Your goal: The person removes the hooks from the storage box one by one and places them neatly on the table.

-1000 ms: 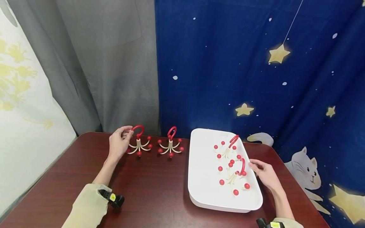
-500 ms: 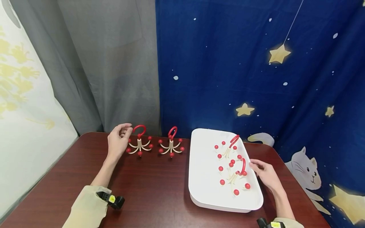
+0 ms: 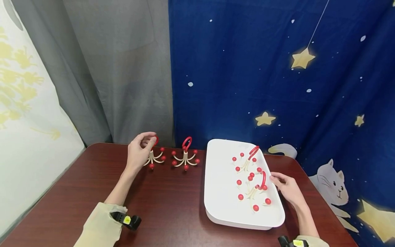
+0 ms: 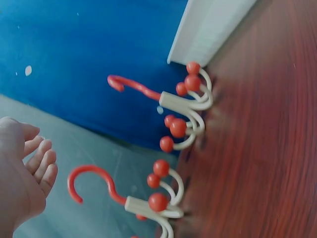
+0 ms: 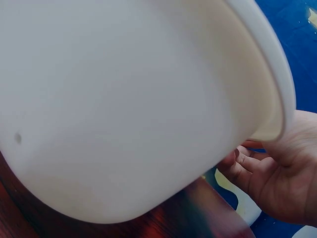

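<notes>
My left hand (image 3: 139,151), fingers loosely bent, hangs by a cream hook rack (image 3: 157,159) with several curved arms, red ball tips and a red hook on top. The hand covers part of it in the head view. A gap shows between the left hand (image 4: 25,173) and the red hook (image 4: 94,171) in the left wrist view. A matching hook rack (image 3: 185,158) stands to its right. My right hand (image 3: 287,188) grips the right rim of a white bin (image 3: 220,192); its fingers (image 5: 247,166) curl beneath the rim, partly hidden.
Inside the bin's right side are two more hook racks, one farther back (image 3: 246,165) and one nearer (image 3: 252,192). The dark red wooden table (image 3: 166,212) ends at a grey curtain (image 3: 135,85) and a blue starry curtain (image 3: 222,85).
The left hand moved from touching the left rack's red hook to just beside it, then right across in front of it. The rack stands where it was. The right hand and bin stayed put.
</notes>
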